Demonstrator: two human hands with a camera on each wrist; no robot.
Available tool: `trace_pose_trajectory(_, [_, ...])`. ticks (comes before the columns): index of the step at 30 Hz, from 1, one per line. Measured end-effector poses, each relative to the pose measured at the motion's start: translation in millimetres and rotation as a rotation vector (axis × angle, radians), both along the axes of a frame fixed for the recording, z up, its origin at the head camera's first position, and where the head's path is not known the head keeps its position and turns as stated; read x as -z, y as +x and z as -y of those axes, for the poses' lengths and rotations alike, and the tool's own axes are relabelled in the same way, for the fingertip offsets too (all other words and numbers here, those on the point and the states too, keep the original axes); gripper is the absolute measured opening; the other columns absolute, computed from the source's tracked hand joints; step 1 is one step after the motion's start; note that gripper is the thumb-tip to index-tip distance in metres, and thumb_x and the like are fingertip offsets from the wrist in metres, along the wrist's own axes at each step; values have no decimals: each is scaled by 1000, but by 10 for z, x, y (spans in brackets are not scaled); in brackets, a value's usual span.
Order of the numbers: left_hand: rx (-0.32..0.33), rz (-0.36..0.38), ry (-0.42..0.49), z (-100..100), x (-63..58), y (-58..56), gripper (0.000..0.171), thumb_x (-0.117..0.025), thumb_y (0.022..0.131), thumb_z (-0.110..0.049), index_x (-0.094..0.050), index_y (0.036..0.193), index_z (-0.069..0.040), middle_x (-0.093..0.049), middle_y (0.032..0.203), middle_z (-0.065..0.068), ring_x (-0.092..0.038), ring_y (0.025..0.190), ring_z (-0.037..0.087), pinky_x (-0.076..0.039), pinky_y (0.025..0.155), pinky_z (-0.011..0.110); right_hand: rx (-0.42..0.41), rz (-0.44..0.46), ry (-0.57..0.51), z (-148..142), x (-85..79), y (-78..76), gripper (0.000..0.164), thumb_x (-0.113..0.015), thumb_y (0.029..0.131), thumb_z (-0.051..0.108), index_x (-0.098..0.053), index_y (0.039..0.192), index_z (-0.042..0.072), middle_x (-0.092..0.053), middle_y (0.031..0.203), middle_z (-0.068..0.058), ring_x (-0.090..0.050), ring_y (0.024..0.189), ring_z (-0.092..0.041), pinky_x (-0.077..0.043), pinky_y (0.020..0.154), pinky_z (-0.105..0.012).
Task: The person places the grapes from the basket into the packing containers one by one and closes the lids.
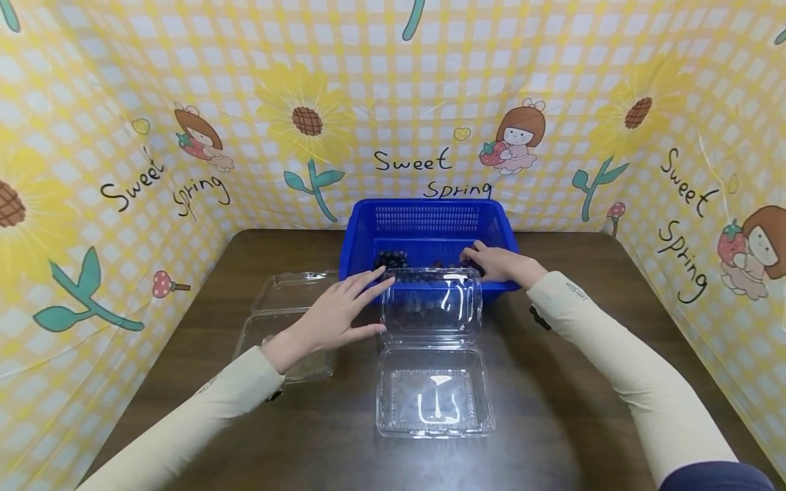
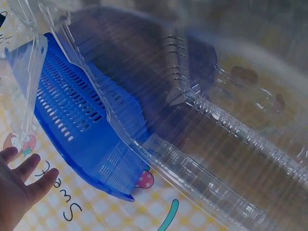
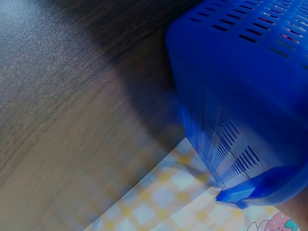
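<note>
Inside the blue basket (image 1: pixel 430 247), my right hand (image 1: pixel 500 262) curls its fingers around dark grapes (image 1: pixel 471 266), its fingertips partly hidden. More dark grapes (image 1: pixel 391 259) lie at the basket's left side. A clear plastic clamshell box (image 1: pixel 434 392) stands unfolded in front, its raised lid (image 1: pixel 432 307) leaning by the basket's near rim. My left hand (image 1: pixel 334 310), fingers spread and fairly straight, touches or nearly touches the lid's left edge. In the left wrist view, the left hand's fingers (image 2: pixel 31 180) appear beside the clear plastic. The right wrist view shows the basket's outer wall (image 3: pixel 231 82).
A second unfolded clear clamshell box (image 1: pixel 288 293) lies to the left, partly under my left forearm. Everything stands on a dark wooden table (image 1: pixel 552 409). A yellow checked cloth (image 1: pixel 405 88) with printed flowers walls in the back and both sides.
</note>
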State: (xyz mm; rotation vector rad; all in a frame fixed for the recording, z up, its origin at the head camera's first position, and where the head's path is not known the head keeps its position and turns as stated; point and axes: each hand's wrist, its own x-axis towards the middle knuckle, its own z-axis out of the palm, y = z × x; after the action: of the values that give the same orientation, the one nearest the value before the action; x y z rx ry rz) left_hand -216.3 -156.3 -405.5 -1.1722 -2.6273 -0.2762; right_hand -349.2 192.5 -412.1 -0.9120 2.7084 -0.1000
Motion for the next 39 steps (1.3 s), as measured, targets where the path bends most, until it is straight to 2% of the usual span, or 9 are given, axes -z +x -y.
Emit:
trace_pose_trajectory(9, [-4,-7,6,7,25,61,77,-42,88,-63,-11,150,-30,-17,155,4,-29,136,25,-35,102,52,23,1,-20,-7,9,8,42,-64,88,27,-45,123,16,-41,110,-11,-53,92,-27,-48,87,-44])
trace_pose_trajectory(17, [2,4,7,-8,39,134,77,-45,88,-62,-17,149,-26,-16,155,3,-28,136,24,-36,102,51,20,-16,-48,18,14,26,41,-66,86,21,-45,120,14,-41,107,-11,-54,87,-26,-50,83,-41])
trace_pose_trajectory(31, [-7,47,-24,-34,81,234,76,-43,88,-63,-11,149,-33,-14,156,3,-28,137,24,-37,100,53,-22,-67,-96,13,5,65,39,-69,84,19,-49,118,12,-41,102,-10,-54,81,-25,-49,78,-38])
trace_pose_trajectory(39, [-6,68,-3,-40,130,283,74,-43,88,-63,-20,149,-28,-17,155,3,-30,136,24,-36,101,53,-29,-111,-135,-1,22,40,40,-71,82,20,-52,118,13,-42,103,-9,-54,83,-25,-49,78,-39])
